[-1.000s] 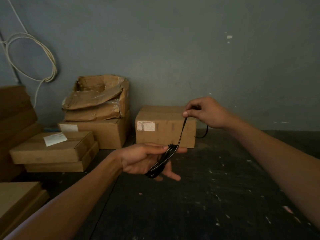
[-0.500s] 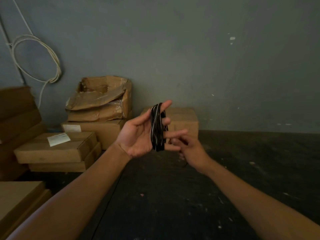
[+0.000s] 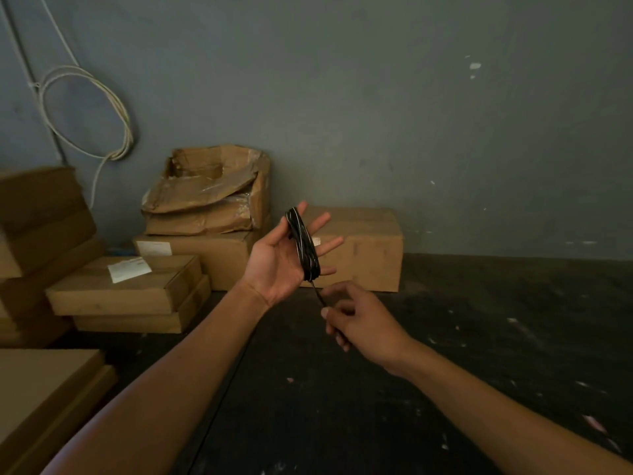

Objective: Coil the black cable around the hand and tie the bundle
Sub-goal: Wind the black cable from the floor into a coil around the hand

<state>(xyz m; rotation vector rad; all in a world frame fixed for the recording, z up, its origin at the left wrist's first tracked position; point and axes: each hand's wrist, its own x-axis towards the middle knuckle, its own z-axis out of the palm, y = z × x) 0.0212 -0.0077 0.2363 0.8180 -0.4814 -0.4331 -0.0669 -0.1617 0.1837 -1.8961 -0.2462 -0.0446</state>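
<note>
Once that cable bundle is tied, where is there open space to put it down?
The dark floor is bare to the right of the lone cardboard box, along the grey wall, and below the right hand. The left is crowded: stacked boxes and a torn box. The black cable sits wound on the left hand.

Dark speckled floor (image 3: 479,337) carries cardboard boxes (image 3: 356,248) along the wall, flat cartons (image 3: 126,289) stacked left, crushed box (image 3: 209,190) on top.
</note>
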